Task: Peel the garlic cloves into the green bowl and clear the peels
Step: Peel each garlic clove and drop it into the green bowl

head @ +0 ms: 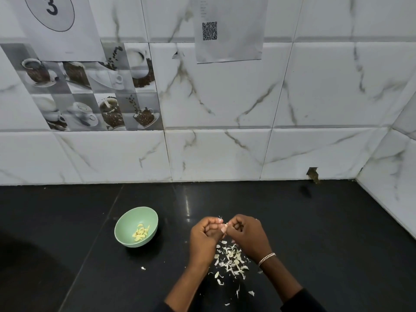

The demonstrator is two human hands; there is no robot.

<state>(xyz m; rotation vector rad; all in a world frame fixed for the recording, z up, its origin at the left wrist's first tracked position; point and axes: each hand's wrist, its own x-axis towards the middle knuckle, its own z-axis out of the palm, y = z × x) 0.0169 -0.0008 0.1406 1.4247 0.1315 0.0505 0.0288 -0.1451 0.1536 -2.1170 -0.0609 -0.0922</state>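
Observation:
A green bowl [126, 228] stands on the black counter and holds several peeled yellowish garlic cloves [141, 232]. To its right, my left hand [203, 237] and my right hand [247, 236] meet above the counter, fingers curled. Between their fingertips they pinch a small garlic clove [224, 225] with a wisp of white skin sticking up. Most of the clove is hidden by my fingers. Below the hands lies a pile of white garlic peels [231, 260], with loose scraps scattered toward the front edge.
The black counter [326, 233] runs back to a white marble-tiled wall, with a side wall closing the corner at the right. A stray peel [143, 268] lies in front of the bowl. A dark shadow covers the counter at the far left.

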